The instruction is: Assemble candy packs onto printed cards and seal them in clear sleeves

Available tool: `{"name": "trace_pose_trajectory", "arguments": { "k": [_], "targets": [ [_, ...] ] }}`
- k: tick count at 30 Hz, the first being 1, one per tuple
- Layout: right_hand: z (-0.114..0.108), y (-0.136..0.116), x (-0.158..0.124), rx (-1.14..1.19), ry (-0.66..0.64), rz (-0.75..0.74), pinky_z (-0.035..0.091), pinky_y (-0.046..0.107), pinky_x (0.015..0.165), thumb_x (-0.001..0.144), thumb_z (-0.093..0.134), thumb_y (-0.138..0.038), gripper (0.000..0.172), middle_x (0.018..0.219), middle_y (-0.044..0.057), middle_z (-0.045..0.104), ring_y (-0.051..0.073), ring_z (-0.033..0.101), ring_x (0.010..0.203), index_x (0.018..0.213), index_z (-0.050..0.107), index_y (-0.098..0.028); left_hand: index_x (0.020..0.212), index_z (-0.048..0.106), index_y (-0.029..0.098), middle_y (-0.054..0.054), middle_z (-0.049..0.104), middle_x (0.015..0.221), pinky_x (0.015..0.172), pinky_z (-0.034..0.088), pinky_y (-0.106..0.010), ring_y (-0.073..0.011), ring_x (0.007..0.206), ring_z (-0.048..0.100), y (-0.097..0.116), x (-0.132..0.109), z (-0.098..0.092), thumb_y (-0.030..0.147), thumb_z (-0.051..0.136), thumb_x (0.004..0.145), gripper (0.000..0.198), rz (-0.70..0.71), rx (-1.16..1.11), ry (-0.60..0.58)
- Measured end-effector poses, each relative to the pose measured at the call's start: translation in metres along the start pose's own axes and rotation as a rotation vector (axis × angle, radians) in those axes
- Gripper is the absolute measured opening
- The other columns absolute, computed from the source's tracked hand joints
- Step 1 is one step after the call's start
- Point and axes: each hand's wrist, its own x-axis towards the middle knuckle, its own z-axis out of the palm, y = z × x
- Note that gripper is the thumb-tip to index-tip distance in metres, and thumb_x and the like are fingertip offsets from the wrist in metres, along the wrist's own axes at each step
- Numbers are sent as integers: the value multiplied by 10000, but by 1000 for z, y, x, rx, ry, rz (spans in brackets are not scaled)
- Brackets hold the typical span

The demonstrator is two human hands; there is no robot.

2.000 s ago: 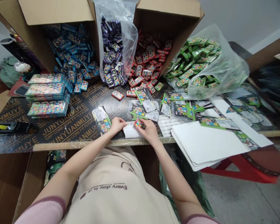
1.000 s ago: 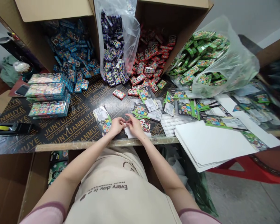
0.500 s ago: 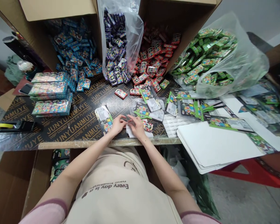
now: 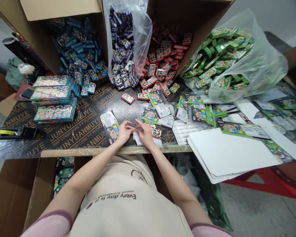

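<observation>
My left hand (image 4: 125, 133) and my right hand (image 4: 144, 133) meet close above the table's front edge, fingertips almost touching. Both are closed in a pinch; whatever lies between the fingers is too small to make out. Beneath my right hand lies a white sheet (image 4: 158, 142), with a small red packet (image 4: 156, 132) just beside it. A printed black card sleeve (image 4: 111, 131) rests flat beside my left hand. Beyond my right hand, more printed sleeves (image 4: 150, 117) with green edges overlap in a loose pile. One red box (image 4: 127, 98) lies apart, farther back.
Cartons and bags at the back hold blue boxes (image 4: 81, 49), purple boxes (image 4: 123, 62), red boxes (image 4: 162, 59) and green packs (image 4: 222, 56). Wrapped bundles (image 4: 53, 98) are stacked left, near a tape dispenser (image 4: 17, 133). White boards (image 4: 219, 154) overhang the right front edge.
My fingers have shifted slightly, with the right fingertips raised a little. The sleeves, packets and boxes around them stay in place.
</observation>
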Motion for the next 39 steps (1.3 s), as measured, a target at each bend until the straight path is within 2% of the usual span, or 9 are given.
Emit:
{"name": "trace_pose_trajectory", "arguments": {
  "k": [6, 9, 14, 19, 24, 28, 33, 36, 39],
  "targets": [
    [2, 0, -5, -155, 1, -135, 436, 391, 780, 922, 444, -181, 368, 870, 75, 711, 237, 603, 837, 1262, 578, -218, 926, 551, 159, 31, 641, 589, 587, 564, -293, -138, 530, 643, -2, -2, 4, 60, 561, 714, 234, 23, 72, 3],
    [4, 1, -6, -123, 12, -121, 461, 385, 775, 923, 403, -162, 396, 861, 87, 679, 230, 600, 827, 1289, 550, -192, 896, 617, 166, -13, 686, 692, 726, 564, -345, -168, 666, 671, 7, 0, -5, 47, 599, 702, 228, 100, 158, 18],
    [5, 1, -1, -10, 60, -5, 491, 389, 801, 893, 345, -108, 510, 945, 91, 606, 209, 584, 835, 1386, 427, -209, 923, 695, 206, -85, 684, 1072, 1061, 373, -457, -251, 1113, 577, 43, 28, -71, 144, 647, 763, 179, 344, 708, 291],
    [6, -1, -1, 36, 191, 4, 489, 411, 836, 910, 362, -160, 486, 969, 85, 603, 210, 587, 867, 1390, 408, -226, 859, 734, 178, -117, 696, 995, 942, 453, -438, -296, 1036, 610, 62, 53, -127, 243, 743, 686, 184, 194, 918, 310],
    [-8, -16, 2, 81, 398, 52, 477, 419, 846, 897, 478, -253, 424, 892, 55, 627, 205, 585, 842, 1320, 476, -229, 884, 740, 171, -77, 739, 910, 813, 510, -318, -207, 860, 672, 82, 41, -120, 201, 677, 745, 155, 312, 815, 221],
    [-42, -56, 35, 308, 428, 126, 492, 368, 791, 833, 585, -267, 555, 859, 22, 631, 185, 602, 822, 1360, 414, -241, 855, 741, 174, -66, 746, 865, 746, 523, -293, -194, 802, 681, 105, 10, -104, 203, 693, 729, 138, 506, 632, 72],
    [-75, -114, 82, 622, 18, 112, 495, 321, 702, 740, 703, -262, 672, 745, -18, 601, 166, 598, 720, 1350, 422, -282, 755, 725, 224, -46, 738, 803, 749, 521, -316, -192, 774, 679, 117, -27, -90, 230, 661, 763, 65, 736, 549, -18],
    [-72, -135, 94, 720, -286, 116, 470, 278, 646, 720, 713, -238, 639, 701, -43, 575, 137, 578, 668, 1307, 462, -264, 728, 712, 227, -57, 736, 825, 763, 525, -329, -197, 792, 681, 118, -39, -87, 223, 637, 770, 86, 758, 546, -40],
    [-61, -142, 101, 747, -462, 134, 434, 238, 594, 697, 704, -197, 629, 682, -54, 571, 114, 560, 639, 1282, 473, -226, 741, 712, 213, -65, 737, 824, 768, 530, -326, -196, 791, 688, 119, -44, -88, 190, 630, 762, 88, 734, 508, -61]
  ]
}}
